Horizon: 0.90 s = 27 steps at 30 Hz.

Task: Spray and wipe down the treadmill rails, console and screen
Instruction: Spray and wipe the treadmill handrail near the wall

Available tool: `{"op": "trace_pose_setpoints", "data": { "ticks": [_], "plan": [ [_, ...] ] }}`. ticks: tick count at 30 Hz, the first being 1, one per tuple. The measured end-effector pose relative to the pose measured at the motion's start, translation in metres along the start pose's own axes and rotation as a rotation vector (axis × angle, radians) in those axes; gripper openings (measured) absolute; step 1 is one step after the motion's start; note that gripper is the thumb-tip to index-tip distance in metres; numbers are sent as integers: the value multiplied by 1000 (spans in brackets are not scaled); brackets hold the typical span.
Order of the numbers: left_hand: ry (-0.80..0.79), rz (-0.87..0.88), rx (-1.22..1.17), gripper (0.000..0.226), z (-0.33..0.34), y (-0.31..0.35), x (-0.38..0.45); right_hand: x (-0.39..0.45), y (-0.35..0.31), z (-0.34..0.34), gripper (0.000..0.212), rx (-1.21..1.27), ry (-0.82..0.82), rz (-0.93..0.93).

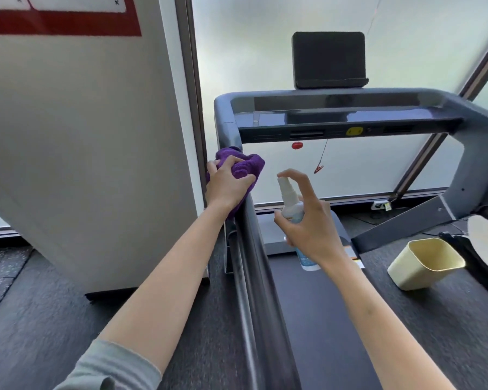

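Left hand (228,183): fingers clenched on purple cloth (241,164), pressed on left rail (251,249) | Right hand (307,223): fingers grasping spray bottle (292,209), index finger over nozzle | Console (347,119), screen (328,59) ahead | Yellow bin (426,263) right of belt | White panel (82,136) just beside left rail.

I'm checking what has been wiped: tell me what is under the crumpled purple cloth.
The crumpled purple cloth lies over the upper end of the dark grey left treadmill rail, with the left hand gripping it from above. The rail surface beneath it is covered, so wetness or dirt there cannot be seen.
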<state>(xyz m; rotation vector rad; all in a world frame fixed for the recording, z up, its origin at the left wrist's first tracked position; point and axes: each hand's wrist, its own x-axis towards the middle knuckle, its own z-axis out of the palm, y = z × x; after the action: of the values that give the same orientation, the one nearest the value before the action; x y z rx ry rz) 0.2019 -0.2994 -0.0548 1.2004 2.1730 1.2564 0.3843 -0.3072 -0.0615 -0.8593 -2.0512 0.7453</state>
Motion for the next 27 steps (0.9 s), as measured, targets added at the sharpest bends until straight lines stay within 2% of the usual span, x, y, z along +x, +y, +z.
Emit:
{"op": "trace_pose_setpoints", "data": {
  "ticks": [6,7,10,12,21,27],
  "plan": [
    [-47,-4,-317,22,-16,-10,-105,-20,3,-14,66,-7,34,8],
    [-46,-12,-302,23,-15,-8,-117,-20,2,-15,65,-10,30,8],
    [-14,19,-11,32,-7,3,-127,-19,2,-12,64,-18,11,-5],
    [-44,-10,64,39,-5,10,-112,-15,4,-9,64,-15,9,-5],
    [-86,-75,82,46,1,10,-9,4,12,7,63,28,16,53],
    [6,-124,24,44,8,5,46,11,16,9,63,8,20,74]
  ]
}}
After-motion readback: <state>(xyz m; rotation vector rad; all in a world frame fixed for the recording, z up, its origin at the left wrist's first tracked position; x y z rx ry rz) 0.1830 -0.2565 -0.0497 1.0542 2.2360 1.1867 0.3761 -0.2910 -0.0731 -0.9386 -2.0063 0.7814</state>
